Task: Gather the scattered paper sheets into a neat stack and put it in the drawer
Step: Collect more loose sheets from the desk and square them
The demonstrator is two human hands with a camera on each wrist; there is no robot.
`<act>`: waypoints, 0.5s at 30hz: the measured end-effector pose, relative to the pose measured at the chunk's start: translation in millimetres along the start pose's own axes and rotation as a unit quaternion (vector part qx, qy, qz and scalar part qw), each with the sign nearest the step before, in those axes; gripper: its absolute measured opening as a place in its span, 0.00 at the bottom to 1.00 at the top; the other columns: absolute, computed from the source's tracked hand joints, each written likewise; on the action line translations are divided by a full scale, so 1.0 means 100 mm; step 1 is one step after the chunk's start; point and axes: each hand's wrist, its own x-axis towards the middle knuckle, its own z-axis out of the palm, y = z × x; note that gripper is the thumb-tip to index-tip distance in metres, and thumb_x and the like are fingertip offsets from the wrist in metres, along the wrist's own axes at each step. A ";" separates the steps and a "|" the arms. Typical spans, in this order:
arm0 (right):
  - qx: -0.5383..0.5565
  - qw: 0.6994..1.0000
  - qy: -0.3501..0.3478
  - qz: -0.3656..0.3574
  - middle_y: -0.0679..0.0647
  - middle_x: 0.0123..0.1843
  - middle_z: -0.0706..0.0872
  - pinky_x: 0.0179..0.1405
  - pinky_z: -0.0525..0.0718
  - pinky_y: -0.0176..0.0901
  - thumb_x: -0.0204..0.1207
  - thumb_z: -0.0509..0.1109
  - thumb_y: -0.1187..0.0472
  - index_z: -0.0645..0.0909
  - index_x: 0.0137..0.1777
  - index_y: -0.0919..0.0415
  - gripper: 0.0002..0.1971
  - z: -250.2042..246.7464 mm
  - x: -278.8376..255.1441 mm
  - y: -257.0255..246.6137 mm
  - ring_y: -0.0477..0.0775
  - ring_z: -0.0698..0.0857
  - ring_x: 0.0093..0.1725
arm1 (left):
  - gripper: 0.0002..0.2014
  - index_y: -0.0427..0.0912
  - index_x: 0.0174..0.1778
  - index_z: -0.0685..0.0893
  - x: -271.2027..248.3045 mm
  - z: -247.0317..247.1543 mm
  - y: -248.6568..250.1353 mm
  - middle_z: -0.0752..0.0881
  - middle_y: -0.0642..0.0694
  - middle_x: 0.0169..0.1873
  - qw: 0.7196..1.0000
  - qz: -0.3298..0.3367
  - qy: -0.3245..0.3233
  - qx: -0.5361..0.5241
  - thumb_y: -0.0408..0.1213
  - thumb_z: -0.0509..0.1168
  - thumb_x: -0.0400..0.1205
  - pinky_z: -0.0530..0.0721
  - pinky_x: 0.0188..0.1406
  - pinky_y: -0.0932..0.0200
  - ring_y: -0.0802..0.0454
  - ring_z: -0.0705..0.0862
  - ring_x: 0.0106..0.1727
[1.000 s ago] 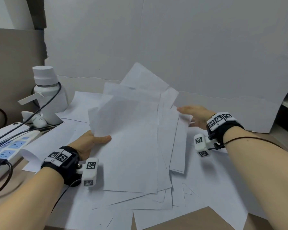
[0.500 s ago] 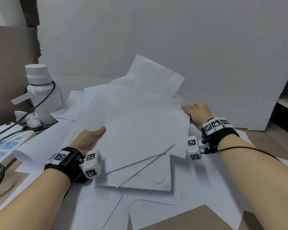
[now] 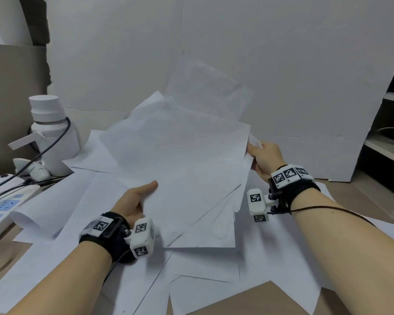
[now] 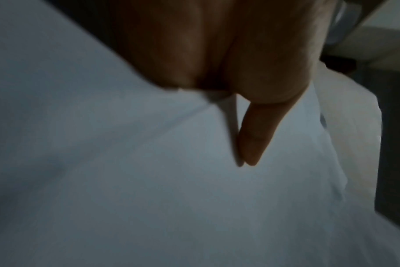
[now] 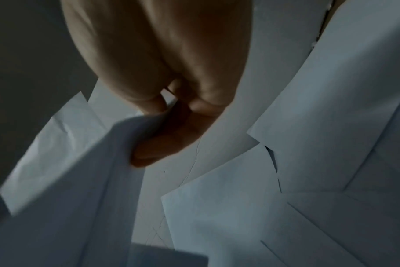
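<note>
A loose bundle of white paper sheets [image 3: 182, 169] is lifted off the desk between both hands, its far edge tipped up and blurred. My left hand [image 3: 134, 198] grips the bundle's left near edge, thumb [image 4: 254, 137] flat on top, fingers hidden beneath. My right hand [image 3: 263, 155] pinches the right edge of the sheets [image 5: 84, 180], crumpling a corner there. More sheets [image 3: 203, 280] lie scattered flat on the desk below and around the bundle [image 5: 286, 207]. No drawer is in view.
A white bottle [image 3: 49, 135] stands at the back left with a black cable over it. A white power strip [image 3: 2, 201] lies at the left edge. White boards [image 3: 282, 64] form the back wall. Shelves [image 3: 391, 146] stand at the right. Bare brown desk [image 3: 248, 298] shows near me.
Both hands have lifted the bundle higher and tilted its far edge up. The right hand went from reaching under the sheets to pinching their right edge. The sheets have fanned out more.
</note>
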 end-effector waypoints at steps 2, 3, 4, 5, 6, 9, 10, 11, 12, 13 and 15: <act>-0.037 0.999 -0.012 -0.010 0.64 0.41 0.87 0.35 0.90 0.52 0.81 0.70 0.67 0.81 0.43 0.70 0.06 0.02 -0.04 -0.03 0.61 0.87 0.37 | 0.18 0.29 0.66 0.85 -0.02 0.05 -0.01 0.88 0.29 0.61 0.999 0.003 -0.007 0.037 0.38 0.66 0.85 0.88 0.58 0.37 0.31 0.90 0.58; -0.060 0.998 -0.012 -0.022 0.65 0.39 0.87 0.35 0.90 0.53 0.81 0.70 0.67 0.81 0.42 0.71 0.07 0.01 -0.04 -0.05 0.60 0.87 0.35 | 0.18 0.28 0.66 0.84 -0.01 0.06 -0.01 0.88 0.28 0.60 0.999 0.011 -0.004 0.050 0.36 0.66 0.85 0.90 0.51 0.39 0.32 0.91 0.54; -0.081 0.996 -0.004 -0.039 0.64 0.37 0.86 0.35 0.90 0.53 0.80 0.70 0.67 0.81 0.40 0.71 0.09 -0.01 -0.04 -0.07 0.59 0.86 0.34 | 0.17 0.27 0.67 0.83 -0.01 0.05 0.00 0.88 0.27 0.60 0.998 0.024 0.003 0.054 0.33 0.66 0.85 0.91 0.45 0.40 0.32 0.92 0.51; -0.098 0.993 0.013 -0.061 0.62 0.33 0.82 0.33 0.88 0.53 0.79 0.70 0.66 0.79 0.35 0.68 0.11 -0.02 -0.03 -0.10 0.57 0.83 0.31 | 0.17 0.28 0.68 0.83 0.00 0.04 0.02 0.88 0.27 0.60 0.998 0.039 0.009 0.054 0.31 0.66 0.85 0.91 0.41 0.41 0.32 0.92 0.50; -0.114 0.989 0.036 -0.087 0.59 0.29 0.76 0.29 0.84 0.51 0.79 0.70 0.64 0.75 0.30 0.64 0.15 -0.03 -0.01 -0.14 0.54 0.76 0.28 | 0.17 0.28 0.69 0.82 0.00 0.02 0.03 0.88 0.27 0.60 0.997 0.050 0.015 0.053 0.29 0.65 0.85 0.91 0.40 0.41 0.31 0.92 0.49; -0.125 0.976 0.099 -0.148 0.52 0.29 0.60 0.29 0.60 0.42 0.78 0.71 0.60 0.61 0.28 0.54 0.23 -0.02 0.02 -0.29 0.51 0.59 0.31 | 0.15 0.27 0.67 0.83 -0.01 0.01 0.02 0.90 0.28 0.55 0.998 0.048 0.009 0.045 0.29 0.64 0.86 0.91 0.39 0.42 0.32 0.92 0.47; -0.116 0.973 0.123 -0.154 0.50 0.29 0.60 0.29 0.59 0.40 0.79 0.70 0.61 0.60 0.29 0.53 0.23 -0.02 0.04 -0.35 0.52 0.58 0.29 | 0.14 0.27 0.64 0.84 -0.02 0.02 0.01 0.91 0.29 0.53 0.998 0.046 0.011 0.041 0.30 0.63 0.86 0.92 0.37 0.44 0.34 0.93 0.44; -0.107 0.971 0.150 -0.154 0.47 0.28 0.62 0.27 0.61 0.39 0.81 0.69 0.61 0.61 0.28 0.53 0.23 -0.03 0.04 -0.41 0.51 0.59 0.27 | 0.13 0.27 0.62 0.85 -0.04 0.02 -0.01 0.91 0.29 0.52 0.998 0.043 0.012 0.033 0.31 0.63 0.87 0.92 0.37 0.45 0.34 0.93 0.44; -0.098 0.966 0.181 -0.155 0.47 0.28 0.67 0.28 0.67 0.38 0.82 0.69 0.61 0.65 0.29 0.53 0.21 -0.06 0.06 -0.45 0.49 0.64 0.26 | 0.14 0.27 0.63 0.85 -0.04 0.01 -0.04 0.90 0.29 0.56 0.999 0.034 0.012 0.017 0.33 0.63 0.87 0.92 0.42 0.43 0.34 0.93 0.47; -0.089 0.962 0.205 -0.160 0.49 0.30 0.74 0.32 0.74 0.39 0.82 0.68 0.61 0.71 0.31 0.56 0.17 -0.08 0.07 -0.49 0.50 0.72 0.28 | 0.16 0.29 0.66 0.84 -0.05 0.01 -0.06 0.89 0.29 0.60 1.000 0.022 0.011 -0.006 0.35 0.64 0.87 0.91 0.50 0.40 0.33 0.92 0.52; -0.081 0.961 0.211 -0.160 0.58 0.40 0.85 0.44 0.86 0.51 0.82 0.69 0.60 0.80 0.40 0.62 0.09 -0.11 0.08 -0.52 0.60 0.86 0.40 | 0.19 0.32 0.71 0.83 -0.04 0.00 -0.09 0.87 0.31 0.64 0.999 0.007 0.005 -0.049 0.37 0.65 0.86 0.89 0.56 0.35 0.32 0.89 0.60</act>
